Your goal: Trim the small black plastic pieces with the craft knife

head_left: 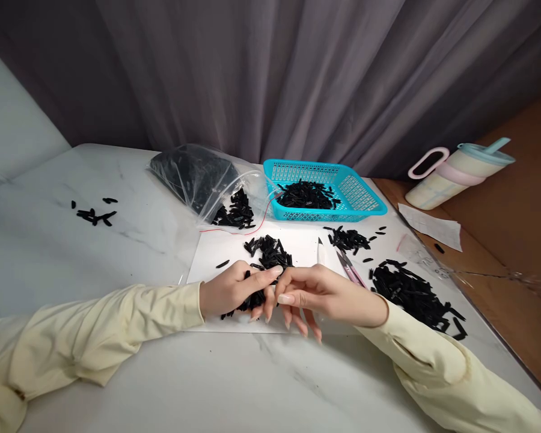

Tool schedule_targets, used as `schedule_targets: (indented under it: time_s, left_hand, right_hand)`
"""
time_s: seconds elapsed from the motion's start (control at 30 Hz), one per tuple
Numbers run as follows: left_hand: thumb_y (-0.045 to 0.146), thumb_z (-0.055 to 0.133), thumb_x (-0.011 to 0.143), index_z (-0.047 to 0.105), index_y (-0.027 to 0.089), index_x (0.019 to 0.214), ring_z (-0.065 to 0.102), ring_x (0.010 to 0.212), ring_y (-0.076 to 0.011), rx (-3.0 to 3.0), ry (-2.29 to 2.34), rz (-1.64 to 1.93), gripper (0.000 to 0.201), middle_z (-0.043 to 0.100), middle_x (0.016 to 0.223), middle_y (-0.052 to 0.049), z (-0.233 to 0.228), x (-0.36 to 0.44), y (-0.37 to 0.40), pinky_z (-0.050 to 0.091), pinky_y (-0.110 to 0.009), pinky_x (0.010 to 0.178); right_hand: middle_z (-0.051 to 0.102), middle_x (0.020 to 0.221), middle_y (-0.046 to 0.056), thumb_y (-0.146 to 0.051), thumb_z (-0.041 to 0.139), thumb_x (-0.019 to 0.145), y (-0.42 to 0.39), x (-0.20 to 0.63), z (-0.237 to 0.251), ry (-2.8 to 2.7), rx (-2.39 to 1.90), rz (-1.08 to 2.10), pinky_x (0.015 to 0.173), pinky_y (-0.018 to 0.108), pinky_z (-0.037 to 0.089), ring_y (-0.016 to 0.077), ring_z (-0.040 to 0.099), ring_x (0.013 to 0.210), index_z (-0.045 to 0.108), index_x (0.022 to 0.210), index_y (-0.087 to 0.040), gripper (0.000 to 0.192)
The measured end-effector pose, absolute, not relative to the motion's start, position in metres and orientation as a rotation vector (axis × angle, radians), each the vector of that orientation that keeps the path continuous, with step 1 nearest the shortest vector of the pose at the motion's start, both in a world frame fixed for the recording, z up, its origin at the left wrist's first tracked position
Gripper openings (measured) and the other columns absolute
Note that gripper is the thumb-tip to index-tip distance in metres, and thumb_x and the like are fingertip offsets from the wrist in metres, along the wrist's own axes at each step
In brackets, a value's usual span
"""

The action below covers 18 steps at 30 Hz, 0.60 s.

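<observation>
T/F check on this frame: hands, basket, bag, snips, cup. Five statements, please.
1. The left hand is closed around a bunch of small black pieces. True.
2. The blue basket is empty. False: black pieces lie in it.
3. The clear plastic bag lies open on the table, left of the basket. True.
4. The right hand grips the pink snips. False: they lie on the table beyond it.
5. The cup stands upright. False: it lies tilted.

Both arms wear long, loose, pale-yellow sleeves (94,337), gathered at the wrists.
</observation>
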<state>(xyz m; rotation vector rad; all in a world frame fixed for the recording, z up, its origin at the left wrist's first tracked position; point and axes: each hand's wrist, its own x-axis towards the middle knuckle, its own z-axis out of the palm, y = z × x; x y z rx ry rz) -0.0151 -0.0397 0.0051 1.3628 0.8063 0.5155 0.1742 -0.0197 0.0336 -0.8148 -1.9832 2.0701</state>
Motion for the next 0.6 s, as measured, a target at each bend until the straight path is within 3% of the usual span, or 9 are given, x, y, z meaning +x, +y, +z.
schedule_targets:
  time_s: [0.17,0.33,0.47,0.6]
  left_hand:
    - [0.057,0.031,0.087,0.061,0.009,0.055,0.037,0.034,-0.0047,1.401,0.793,0.469,0.065,0.047,0.041,0.0,0.002,-0.015,-0.038,0.029,-0.018,0.036]
    - [0.06,0.034,0.085,0.059,0.01,0.054,0.043,0.037,-0.0057,1.357,0.774,0.465,0.064,0.053,0.047,-0.003,0.0,-0.014,-0.038,0.028,-0.018,0.035]
    - [0.061,0.038,0.083,0.056,0.011,0.056,0.045,0.038,-0.0063,1.307,0.789,0.488,0.06,0.058,0.052,-0.004,-0.001,-0.013,-0.038,0.027,-0.018,0.034]
    - [0.052,0.043,0.085,0.056,0.011,0.058,0.042,0.037,-0.0055,1.363,0.792,0.478,0.051,0.052,0.046,0.0,0.002,-0.013,-0.039,0.028,-0.017,0.035]
  right_hand:
    - [0.06,0.066,0.002,-0.026,0.03,0.096,-0.03,0.172,0.029,-2.577,-0.716,1.03,0.046,0.019,0.04,0.0083,0.052,0.049,0.048,0.089,-0.015,0.023]
    - [0.052,0.058,0.001,-0.011,0.026,0.093,-0.034,0.18,0.013,-2.747,-0.58,0.1,0.042,0.024,0.028,0.0109,0.044,0.046,0.049,0.08,-0.015,0.027]
    - [0.045,0.052,-0.002,-0.012,0.033,0.093,-0.044,0.187,0.007,-2.628,-0.549,-0.033,0.043,0.026,0.025,0.0113,0.037,0.044,0.049,0.078,-0.015,0.021]
    - [0.043,0.051,-0.003,-0.015,0.035,0.094,-0.052,0.188,0.003,-2.554,-0.61,0.029,0.043,0.026,0.024,0.0108,0.035,0.043,0.047,0.077,-0.016,0.021]
